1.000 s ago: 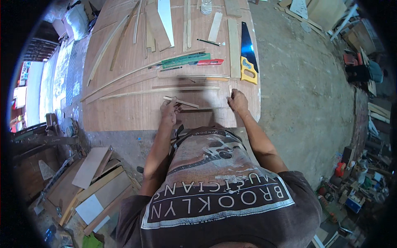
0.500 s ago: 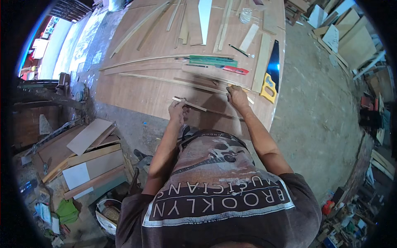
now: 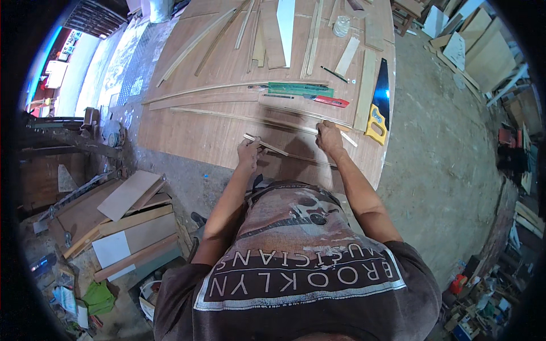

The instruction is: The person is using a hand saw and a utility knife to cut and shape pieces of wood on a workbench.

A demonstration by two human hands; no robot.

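Note:
My left hand (image 3: 250, 150) pinches a short pale wooden strip (image 3: 276, 148) at the near part of the plywood-topped table (image 3: 187, 139). My right hand (image 3: 329, 137) has its fingers closed on a thin strip among the long wooden strips (image 3: 239, 117) lying crosswise; a pale end (image 3: 350, 138) shows right of it. Beyond my hands lie a green tool (image 3: 298, 89), a red-handled cutter (image 3: 330, 101) and a dark pencil-like stick (image 3: 334, 74). A hand saw with yellow handle (image 3: 377, 124) rests along the right edge, beside a flat board (image 3: 364, 91).
A clear jar (image 3: 341, 26) and more strips (image 3: 199, 45) lie on the table's far part. Stacked board offcuts (image 3: 131, 238) are on the floor at lower left, leaning panels (image 3: 489, 45) at upper right, piled clutter (image 3: 478, 301) at lower right.
My right hand has moved up the table from the near right onto the crosswise strips. My left hand keeps its short strip. The view has shifted, so the table appears further right.

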